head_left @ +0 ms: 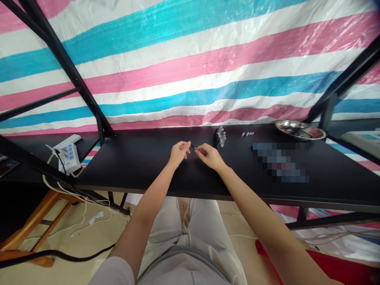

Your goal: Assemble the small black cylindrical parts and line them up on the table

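Note:
My left hand and my right hand are close together above the middle of the black table. Between their fingertips is a small, thin dark piece, too small to name its kind. Both hands pinch it, the left at its upper left end and the right at its lower right end. Just beyond my right hand stands a cluster of small black and clear tube-like pieces. A few tiny clear pieces lie further right.
A divided steel plate sits at the back right. A pixelated flat item lies in front of it. To the left are a white power strip with cables and a wooden chair. Black frame posts rise at both sides.

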`<action>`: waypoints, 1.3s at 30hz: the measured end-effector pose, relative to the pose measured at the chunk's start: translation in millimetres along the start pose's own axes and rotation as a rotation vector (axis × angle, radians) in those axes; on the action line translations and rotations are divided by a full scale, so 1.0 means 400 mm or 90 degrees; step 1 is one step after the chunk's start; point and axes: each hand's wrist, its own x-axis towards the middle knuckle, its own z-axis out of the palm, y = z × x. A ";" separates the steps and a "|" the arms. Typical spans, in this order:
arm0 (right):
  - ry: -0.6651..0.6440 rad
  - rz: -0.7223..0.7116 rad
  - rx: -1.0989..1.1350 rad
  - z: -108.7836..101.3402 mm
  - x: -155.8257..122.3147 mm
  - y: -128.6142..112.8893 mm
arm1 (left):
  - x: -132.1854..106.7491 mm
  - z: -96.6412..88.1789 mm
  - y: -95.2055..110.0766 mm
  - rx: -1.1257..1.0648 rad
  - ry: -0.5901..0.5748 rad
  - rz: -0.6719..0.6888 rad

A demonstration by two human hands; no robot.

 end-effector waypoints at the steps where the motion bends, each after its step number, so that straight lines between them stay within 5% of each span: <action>1: 0.001 -0.008 -0.002 -0.002 0.000 0.002 | -0.001 0.001 0.000 0.007 -0.012 0.013; 11: -0.034 -0.056 -0.015 -0.003 0.003 0.007 | -0.001 0.006 -0.005 -0.030 -0.035 -0.025; 17: -0.042 0.046 -0.068 -0.015 0.004 0.027 | 0.012 -0.008 0.001 -0.108 0.147 -0.043; 21: -0.024 0.137 -0.032 -0.051 0.000 0.048 | 0.017 -0.016 -0.007 -0.074 0.189 -0.047; 26: -0.023 0.269 -0.025 -0.113 -0.010 0.083 | 0.003 -0.004 -0.007 0.139 0.146 0.045; 29: 0.019 0.364 -0.135 -0.136 -0.012 0.096 | -0.003 0.017 -0.010 0.242 0.089 0.070; 35: 0.045 0.480 -0.301 -0.134 -0.004 0.093 | 0.025 0.089 -0.030 0.297 -0.067 0.078; 39: 0.035 0.492 -0.326 -0.128 0.002 0.095 | 0.053 0.151 -0.033 0.302 -0.078 0.100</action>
